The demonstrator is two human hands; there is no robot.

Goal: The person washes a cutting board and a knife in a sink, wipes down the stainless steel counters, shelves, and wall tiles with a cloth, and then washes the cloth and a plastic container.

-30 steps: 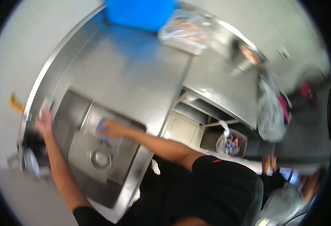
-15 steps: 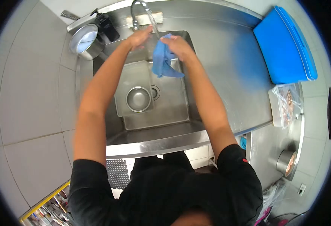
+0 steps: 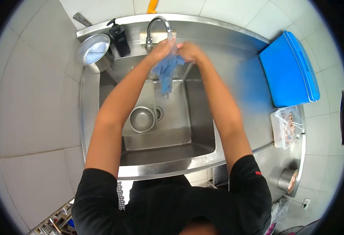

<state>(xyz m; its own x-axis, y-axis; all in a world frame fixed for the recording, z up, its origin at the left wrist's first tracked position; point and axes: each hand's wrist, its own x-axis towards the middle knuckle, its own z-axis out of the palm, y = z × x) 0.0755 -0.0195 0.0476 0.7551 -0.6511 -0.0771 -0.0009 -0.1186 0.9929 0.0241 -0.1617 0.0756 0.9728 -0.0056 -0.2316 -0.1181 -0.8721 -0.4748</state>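
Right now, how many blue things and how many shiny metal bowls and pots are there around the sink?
Blue things: 2 (cloth, blue board)
Metal bowls and pots: 3 (pot, bowl in the sink, small bowl)
Total: 5

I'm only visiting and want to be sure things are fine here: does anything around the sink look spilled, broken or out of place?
Nothing stands out. Both hands, left and right, grip a blue cloth under the tap over the sink. A small bowl sits by the drain, and the pot, soap bottle and blue board rest on the counter.
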